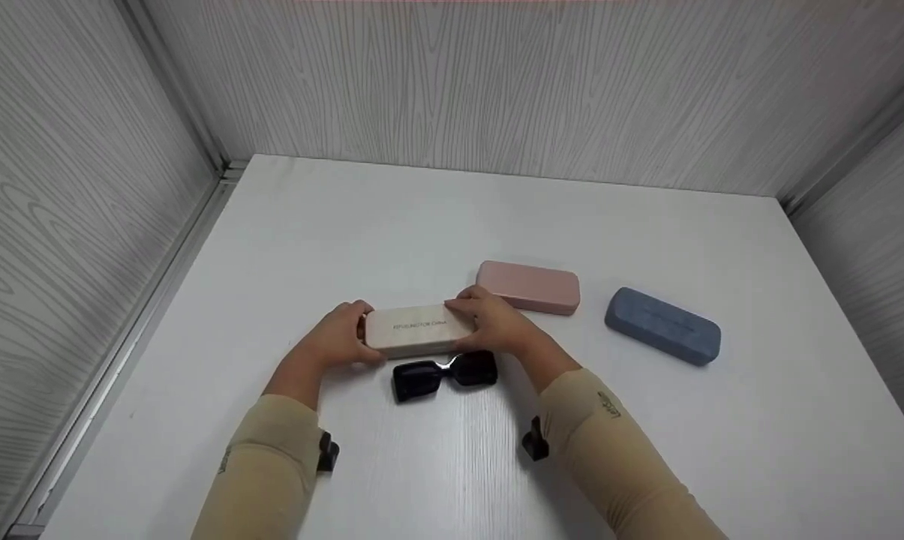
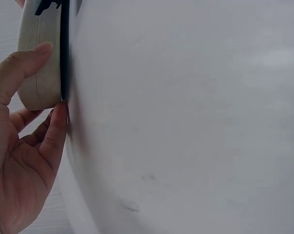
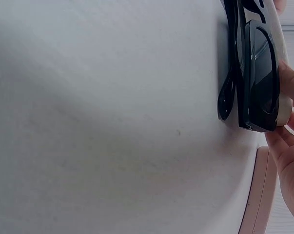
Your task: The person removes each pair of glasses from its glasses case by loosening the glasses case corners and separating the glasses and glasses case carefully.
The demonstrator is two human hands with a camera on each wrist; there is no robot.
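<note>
A cream glasses case (image 1: 414,328) with small lettering on its lid lies between both hands, its seam line closed. My left hand (image 1: 339,335) grips the case's left end; in the left wrist view the thumb (image 2: 27,66) presses its front side and the other fingers curl by its end. At the opposite end my right hand (image 1: 497,322) holds the case, thumb on the front and fingers over the lid's corner. Black sunglasses (image 1: 419,379) sit just in front of the case, near the right thumb, and partly cover the case in the right wrist view.
Behind the right hand lies a pink glasses case (image 1: 530,285), its near-left corner close to the fingers. Farther right a blue glasses case (image 1: 662,325) rests at an angle. The white table (image 1: 346,217) is bordered by wood-grain panels (image 1: 467,82) at the back and sides.
</note>
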